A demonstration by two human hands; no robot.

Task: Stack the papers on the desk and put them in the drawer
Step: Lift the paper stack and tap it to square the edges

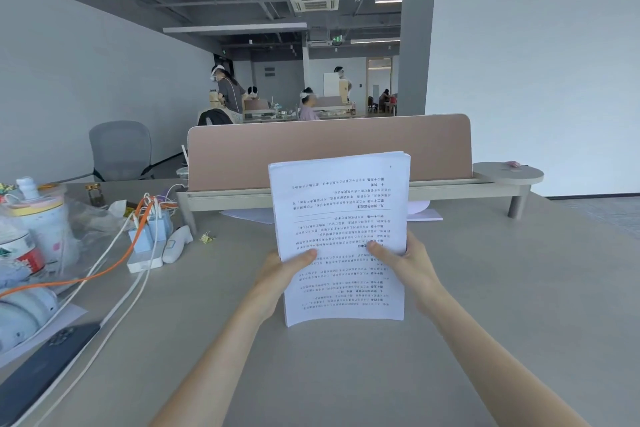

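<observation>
A stack of white printed papers (341, 218) stands upright in the middle of the view, its bottom edge resting on the grey desk (485, 288). My left hand (280, 274) grips the stack's left edge, thumb across the front page. On the right edge my right hand (412, 267) grips it the same way. More loose sheets (249, 215) lie flat under the raised shelf behind the stack. No drawer is in view.
A pink divider panel (329, 149) on a raised shelf (485, 189) crosses the desk's back. At the left sit a power strip (147, 258) with white and orange cables, a dark phone (45, 364), jars and bags. A grey chair (121, 149) stands beyond.
</observation>
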